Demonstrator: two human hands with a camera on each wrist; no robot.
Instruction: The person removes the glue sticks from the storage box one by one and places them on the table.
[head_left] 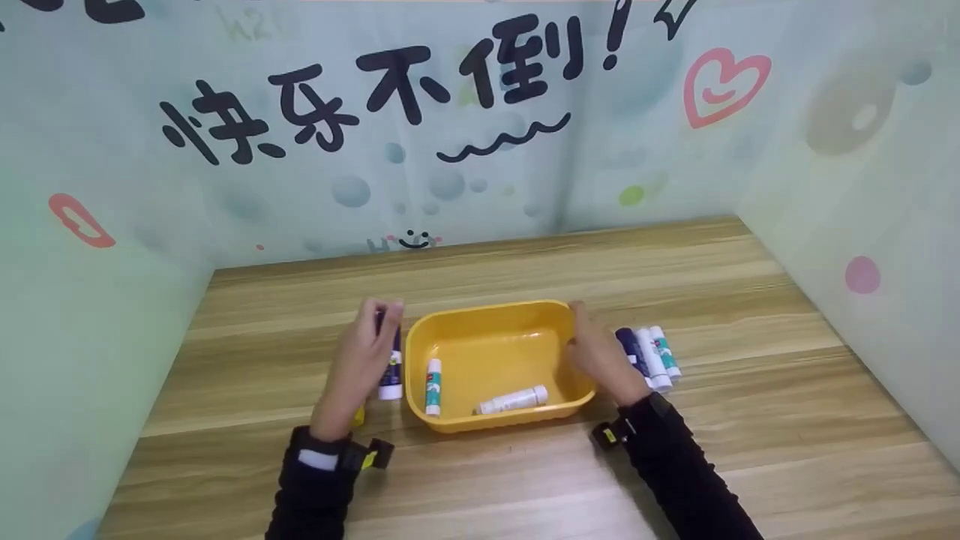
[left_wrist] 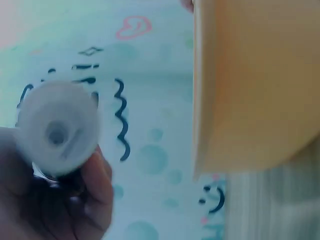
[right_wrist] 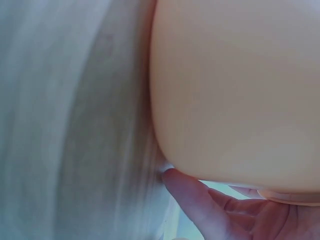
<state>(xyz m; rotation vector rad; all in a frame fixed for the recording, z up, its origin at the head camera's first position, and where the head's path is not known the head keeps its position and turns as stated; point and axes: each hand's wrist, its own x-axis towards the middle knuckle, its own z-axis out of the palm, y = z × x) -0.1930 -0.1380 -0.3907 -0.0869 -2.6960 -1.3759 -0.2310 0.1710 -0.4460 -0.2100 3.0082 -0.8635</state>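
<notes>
My left hand (head_left: 358,352) grips a dark blue glue stick (head_left: 392,375) by its upper part, just left of the yellow bin (head_left: 495,308). In the left wrist view the round white end of the glue stick (left_wrist: 55,120) faces the camera, with fingers curled around the tube. My right hand (head_left: 604,356) holds the right side of the bin, fingers at the rim. From the right wrist view, a thumb and fingers lie along the bin's outer wall (right_wrist: 235,90). Inside the bin are a small teal-and-white glue stick (head_left: 433,388) and a larger white one (head_left: 514,400).
Right of the bin, a dark blue glue stick (head_left: 631,349), a white one (head_left: 653,360) and a teal-and-white one (head_left: 665,351) lie side by side. A small yellow object (head_left: 359,415) shows partly behind my left wrist. Printed walls surround the wooden table (head_left: 510,487).
</notes>
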